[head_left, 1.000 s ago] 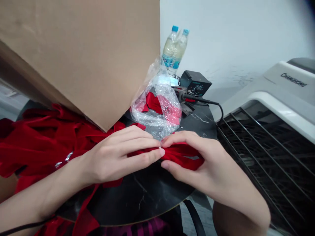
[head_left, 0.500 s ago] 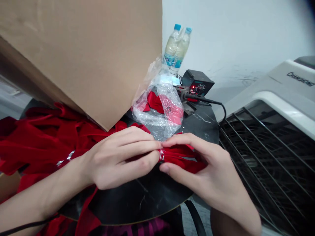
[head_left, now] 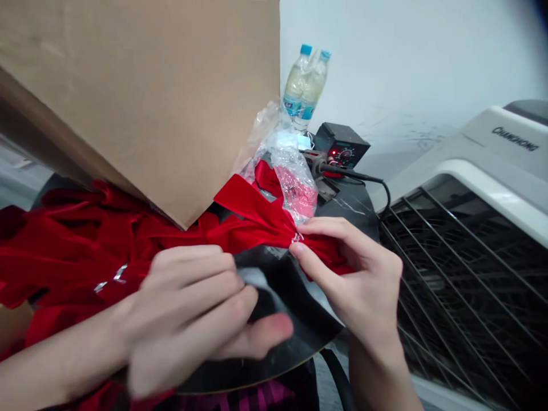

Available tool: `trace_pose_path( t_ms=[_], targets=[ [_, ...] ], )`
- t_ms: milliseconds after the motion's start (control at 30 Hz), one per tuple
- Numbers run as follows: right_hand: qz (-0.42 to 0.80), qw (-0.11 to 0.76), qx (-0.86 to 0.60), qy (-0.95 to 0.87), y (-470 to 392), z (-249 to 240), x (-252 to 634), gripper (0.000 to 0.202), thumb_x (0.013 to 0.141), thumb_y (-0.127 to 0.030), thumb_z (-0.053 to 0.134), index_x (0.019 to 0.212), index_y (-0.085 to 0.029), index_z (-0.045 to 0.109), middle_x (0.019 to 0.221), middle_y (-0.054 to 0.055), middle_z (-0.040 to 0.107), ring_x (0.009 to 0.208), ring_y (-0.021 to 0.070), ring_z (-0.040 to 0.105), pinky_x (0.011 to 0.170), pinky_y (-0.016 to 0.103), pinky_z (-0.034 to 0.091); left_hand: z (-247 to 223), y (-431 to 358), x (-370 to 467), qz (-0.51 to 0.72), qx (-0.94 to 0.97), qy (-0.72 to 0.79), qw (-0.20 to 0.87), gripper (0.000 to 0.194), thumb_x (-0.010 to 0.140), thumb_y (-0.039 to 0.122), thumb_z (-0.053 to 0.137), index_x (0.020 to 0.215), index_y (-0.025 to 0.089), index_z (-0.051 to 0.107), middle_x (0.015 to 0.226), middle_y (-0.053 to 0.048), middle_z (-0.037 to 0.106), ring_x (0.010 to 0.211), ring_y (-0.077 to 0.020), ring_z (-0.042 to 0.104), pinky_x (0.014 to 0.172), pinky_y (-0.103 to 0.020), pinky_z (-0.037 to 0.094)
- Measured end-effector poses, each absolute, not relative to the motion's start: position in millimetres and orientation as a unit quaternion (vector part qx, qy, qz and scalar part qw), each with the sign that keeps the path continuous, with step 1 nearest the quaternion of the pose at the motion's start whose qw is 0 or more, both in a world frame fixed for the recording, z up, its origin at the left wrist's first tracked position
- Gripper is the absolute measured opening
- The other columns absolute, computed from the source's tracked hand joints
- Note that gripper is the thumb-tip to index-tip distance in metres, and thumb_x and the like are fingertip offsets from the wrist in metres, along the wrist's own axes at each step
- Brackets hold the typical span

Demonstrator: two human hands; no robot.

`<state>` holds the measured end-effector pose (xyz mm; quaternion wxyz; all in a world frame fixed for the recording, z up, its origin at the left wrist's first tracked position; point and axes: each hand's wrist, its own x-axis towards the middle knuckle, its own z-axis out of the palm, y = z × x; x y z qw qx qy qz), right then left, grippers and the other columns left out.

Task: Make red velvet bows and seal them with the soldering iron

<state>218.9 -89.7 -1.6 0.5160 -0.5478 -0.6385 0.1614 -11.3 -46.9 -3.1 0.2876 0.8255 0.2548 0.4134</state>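
A red velvet bow (head_left: 257, 214), gathered at its middle by a silvery tie (head_left: 297, 237), is pinched between the thumb and fingers of my right hand (head_left: 363, 262). Its wide end fans out to the left, and the other end is partly covered by my right palm. Lower and to the left, apart from the bow, my left hand (head_left: 201, 319) is somewhat blurred. Its fingers are curled, the thumb stands away from them, and nothing shows in its grasp. More red velvet pieces (head_left: 94, 228) are heaped beyond my left forearm, one with a silvery tie (head_left: 111, 278).
A large cardboard box (head_left: 171, 103) rises over the back left of the round black table (head_left: 274, 348). Behind the bow lie a clear plastic bag (head_left: 295, 182) and a black control box (head_left: 342, 145) with a corded tool. Two bottles (head_left: 306, 85) stand behind. A Changhong appliance (head_left: 475, 188) is at right.
My left hand has come off the tied middle and moved down and left, its thumb now showing. My right hand has lifted the bow slightly, and its left end now shows fanned out.
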Motion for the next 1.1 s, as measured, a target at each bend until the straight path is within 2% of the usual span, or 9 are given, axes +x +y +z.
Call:
trace_pose_path(
  t_ms=[67, 200, 333, 433, 567, 667, 767, 933, 1100],
  targets=[
    [0.151, 0.541, -0.542, -0.625, -88.7, -4.4, 215.7, 0.015, 0.089, -0.023, 0.08, 0.104, -0.026, 0.078, 0.107, 0.004, 0.079, 0.098, 0.0213, 0.075, 0.089, 0.034, 0.065, -9.5, -44.1, 1.3, 0.389, 0.807, 0.302, 0.327, 0.014, 0.083, 0.022, 0.087, 0.093, 0.031, 0.085, 0.068, 0.003, 0.078, 0.056, -0.0151, 0.071, 0.058, -0.025, 0.057],
    [0.153, 0.582, -0.531, -0.596, -88.7, -7.7, 206.3, 0.019, 0.087, -0.02, 0.082, 0.105, -0.027, 0.079, 0.109, 0.003, 0.079, 0.097, 0.0203, 0.075, 0.087, 0.034, 0.065, -10.5, -31.1, 22.3, 0.387, 0.65, 0.355, 0.55, 0.023, 0.086, 0.024, 0.085, 0.108, 0.029, 0.084, 0.105, 0.001, 0.085, 0.097, -0.0216, 0.081, 0.091, -0.03, 0.065],
    [0.159, 0.595, -0.53, -0.583, -89.2, -8.6, 196.7, 0.018, 0.086, -0.022, 0.084, 0.103, -0.028, 0.081, 0.108, 0.004, 0.08, 0.1, 0.0223, 0.076, 0.092, 0.037, 0.066, -5.9, -25.8, 22.2, 0.4, 0.591, 0.361, 0.601, 0.025, 0.078, 0.026, 0.092, 0.102, 0.027, 0.085, 0.102, 0.0, 0.085, 0.108, -0.0267, 0.079, 0.102, -0.037, 0.062],
    [0.177, 0.598, -0.532, -0.572, -89.7, -8.0, 191.7, 0.015, 0.086, -0.024, 0.084, 0.101, -0.027, 0.082, 0.107, 0.004, 0.081, 0.098, 0.0229, 0.078, 0.09, 0.038, 0.067, -7.8, -25.2, 18.6, 0.386, 0.585, 0.351, 0.621, 0.021, 0.077, 0.03, 0.093, 0.097, 0.025, 0.086, 0.1, -0.001, 0.085, 0.108, -0.0282, 0.079, 0.101, -0.038, 0.062],
    [0.199, 0.585, -0.513, -0.596, -92.2, -6.1, 192.3, 0.02, 0.092, -0.019, 0.078, 0.109, -0.028, 0.082, 0.111, 0.003, 0.081, 0.104, 0.0214, 0.077, 0.094, 0.036, 0.065, -15.5, -23.2, 18.4, 0.427, 0.551, 0.283, 0.659, 0.023, 0.078, 0.021, 0.093, 0.099, 0.025, 0.085, 0.104, 0.0, 0.085, 0.107, -0.0237, 0.079, 0.1, -0.03, 0.061],
    [0.179, 0.545, -0.501, -0.648, -93.8, -3.2, 200.3, 0.028, 0.093, -0.013, 0.074, 0.116, -0.03, 0.08, 0.116, 0.002, 0.08, 0.107, 0.0203, 0.076, 0.099, 0.036, 0.063, -20.0, -22.2, 18.5, 0.425, 0.534, 0.255, 0.685, 0.023, 0.081, 0.017, 0.089, 0.102, 0.025, 0.085, 0.108, 0.0, 0.085, 0.105, -0.0198, 0.078, 0.101, -0.026, 0.059],
    [0.146, 0.503, -0.489, -0.697, -92.7, 1.7, 212.0, 0.034, 0.092, -0.012, 0.075, 0.12, -0.031, 0.078, 0.114, 0.001, 0.081, 0.104, 0.0213, 0.077, 0.097, 0.038, 0.064, -21.7, -22.9, 18.4, 0.409, 0.525, 0.247, 0.704, 0.027, 0.083, 0.019, 0.089, 0.11, 0.025, 0.084, 0.113, -0.003, 0.084, 0.108, -0.0214, 0.077, 0.1, -0.028, 0.06],
    [0.094, 0.433, -0.442, -0.78, -85.4, 12.2, 227.5, 0.043, 0.094, -0.007, 0.07, 0.129, -0.032, 0.074, 0.115, 0.0, 0.081, 0.104, 0.0201, 0.078, 0.095, 0.037, 0.066, -21.3, -24.6, 20.7, 0.397, 0.513, 0.246, 0.721, 0.034, 0.085, 0.025, 0.087, 0.118, 0.022, 0.081, 0.123, -0.008, 0.08, 0.105, -0.0255, 0.077, 0.083, -0.03, 0.064],
    [0.033, 0.362, -0.405, -0.839, -77.3, 19.2, 238.7, 0.044, 0.094, -0.006, 0.069, 0.133, -0.028, 0.071, 0.118, 0.001, 0.08, 0.108, 0.0187, 0.076, 0.099, 0.034, 0.065, -22.2, -24.4, 23.2, 0.404, 0.489, 0.213, 0.743, 0.029, 0.088, 0.015, 0.083, 0.115, 0.025, 0.081, 0.117, -0.004, 0.081, 0.096, -0.0193, 0.075, 0.082, -0.027, 0.062]
  ],
)
